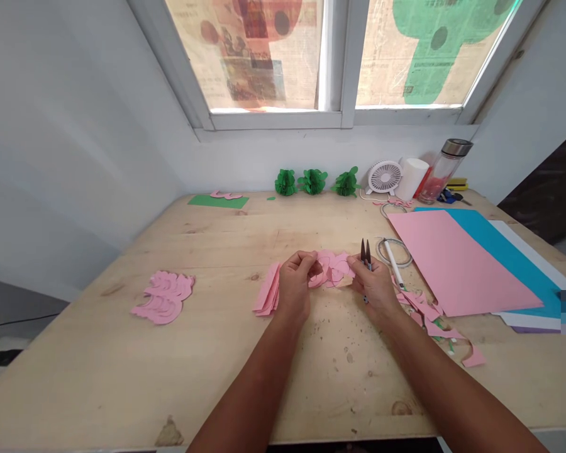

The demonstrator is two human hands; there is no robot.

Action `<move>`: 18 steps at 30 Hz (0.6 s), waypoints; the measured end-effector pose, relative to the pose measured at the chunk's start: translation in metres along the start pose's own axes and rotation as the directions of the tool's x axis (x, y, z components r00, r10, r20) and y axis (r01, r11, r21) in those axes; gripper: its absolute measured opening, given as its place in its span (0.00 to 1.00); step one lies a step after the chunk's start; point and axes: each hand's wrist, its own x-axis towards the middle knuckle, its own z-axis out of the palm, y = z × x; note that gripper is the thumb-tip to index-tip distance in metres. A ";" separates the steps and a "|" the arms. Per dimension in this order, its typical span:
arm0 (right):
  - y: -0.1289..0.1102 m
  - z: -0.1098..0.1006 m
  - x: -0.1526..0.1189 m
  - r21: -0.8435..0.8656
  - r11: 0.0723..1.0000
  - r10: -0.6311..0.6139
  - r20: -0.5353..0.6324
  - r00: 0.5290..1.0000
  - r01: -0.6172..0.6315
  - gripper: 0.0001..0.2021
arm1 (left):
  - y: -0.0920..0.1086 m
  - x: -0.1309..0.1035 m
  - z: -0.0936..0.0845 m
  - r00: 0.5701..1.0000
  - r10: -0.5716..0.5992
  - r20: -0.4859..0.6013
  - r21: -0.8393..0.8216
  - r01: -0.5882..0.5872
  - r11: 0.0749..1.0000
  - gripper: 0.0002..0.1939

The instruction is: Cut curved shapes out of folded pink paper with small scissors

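Observation:
My left hand (298, 279) is closed in a pinch at the left side of a pink paper cutout (331, 264) with curved edges. At its other side, my right hand (373, 281) has its fingers closed around small scissors (366, 253), whose two dark blades point away from me, slightly apart. The right fingertips also meet the edge of the pink cutout. Folded pink paper strips (268, 290) lie just left of my left hand, partly hidden by it. Further left rests a pile of scalloped pink cutouts (166, 297).
Pink scraps (434, 318) and a white pen (394, 263) lie right of my right hand, beside pink sheets (462, 264) over blue ones. Along the wall stand green paper figures (312, 181), a small fan (385, 177) and a glass bottle (446, 173). Green paper (217, 202) lies back left.

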 end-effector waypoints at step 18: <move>0.000 -0.002 0.002 0.022 1.000 0.014 0.007 1.000 -0.014 0.15 | -0.002 -0.004 0.003 0.989 -0.025 0.145 0.147 0.004 0.989 0.12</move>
